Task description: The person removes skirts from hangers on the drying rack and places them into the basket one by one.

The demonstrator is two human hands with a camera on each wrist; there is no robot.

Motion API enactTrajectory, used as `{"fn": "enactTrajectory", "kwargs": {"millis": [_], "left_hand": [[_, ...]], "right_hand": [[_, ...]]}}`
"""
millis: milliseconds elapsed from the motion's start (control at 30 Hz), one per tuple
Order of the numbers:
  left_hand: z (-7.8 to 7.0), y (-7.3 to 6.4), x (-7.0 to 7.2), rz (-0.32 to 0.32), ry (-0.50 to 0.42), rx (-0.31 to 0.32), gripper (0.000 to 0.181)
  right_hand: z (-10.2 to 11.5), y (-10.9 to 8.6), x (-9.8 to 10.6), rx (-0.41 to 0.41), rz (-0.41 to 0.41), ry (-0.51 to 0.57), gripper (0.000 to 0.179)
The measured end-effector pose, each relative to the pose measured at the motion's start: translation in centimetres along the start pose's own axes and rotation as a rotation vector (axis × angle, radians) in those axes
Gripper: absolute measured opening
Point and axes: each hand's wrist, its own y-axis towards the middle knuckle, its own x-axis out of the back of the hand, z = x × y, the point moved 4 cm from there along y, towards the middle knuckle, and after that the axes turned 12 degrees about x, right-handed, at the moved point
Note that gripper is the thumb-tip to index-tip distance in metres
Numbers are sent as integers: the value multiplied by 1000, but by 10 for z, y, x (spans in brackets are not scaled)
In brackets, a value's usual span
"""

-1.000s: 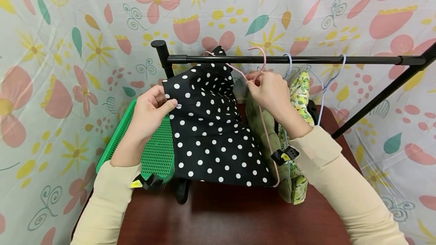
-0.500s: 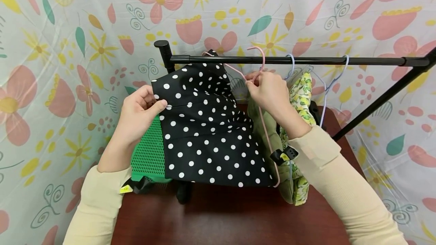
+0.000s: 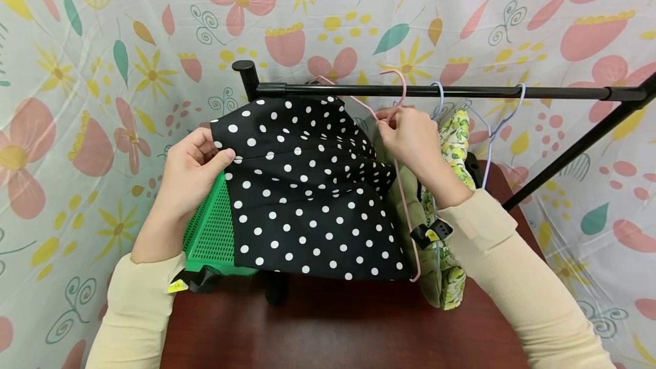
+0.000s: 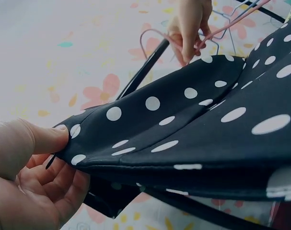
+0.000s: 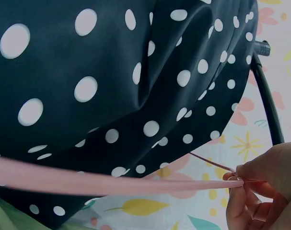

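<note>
A black cloth garment with white polka dots (image 3: 307,198) hangs over a pink hanger (image 3: 404,204) in front of the black rail. My left hand (image 3: 192,167) pinches the garment's upper left corner between thumb and fingers, pulling the cloth out flat; the left wrist view shows the thumb (image 4: 52,139) on top of the edge. Just below the hook, my right hand (image 3: 412,138) pinches the neck of the pink hanger. In the right wrist view a bar of the pink hanger (image 5: 135,184) runs across to those fingers. The garment hides most of the hanger's far side.
A black clothes rail (image 3: 333,90) crosses above the dark red table (image 3: 333,329). Right of the garment hang an olive garment (image 3: 405,192) and a lemon-print garment (image 3: 453,141), near blue hangers (image 3: 489,135). Behind my left hand lies a green perforated basket (image 3: 212,238). A floral curtain stands behind.
My left hand has moved left, drawing the polka-dot garment's corner with it and spreading the cloth. My right hand and the pink hook have shifted slightly right.
</note>
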Motion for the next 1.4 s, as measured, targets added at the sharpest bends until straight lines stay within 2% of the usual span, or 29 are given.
{"fn": "enactTrajectory", "kwargs": {"millis": [233, 467, 633, 700, 867, 967, 1200, 1400], "left_hand": [[4, 2, 11, -30, -19, 15, 13], [13, 4, 15, -65, 23, 64, 20], [20, 5, 15, -60, -25, 86, 30], [23, 4, 15, -77, 11, 89, 32], [28, 1, 17, -157, 179, 85, 34], [29, 0, 17, -185, 255, 60, 34], [29, -1, 13, -180, 435, -13, 37], [29, -2, 14, -177, 568, 1, 35]], "right_hand": [[-5, -2, -2, -14, -3, -3, 38], [-6, -3, -3, -10, 16, 1, 42], [-6, -2, -6, -5, 21, -5, 43], [-6, -3, -6, -5, 21, -5, 42], [-5, -3, -7, 7, 25, 0, 42], [-4, -3, -8, 17, 23, -2, 43], [-3, -2, -7, 35, 6, -5, 41], [0, 1, -5, 44, -4, -1, 42]]}}
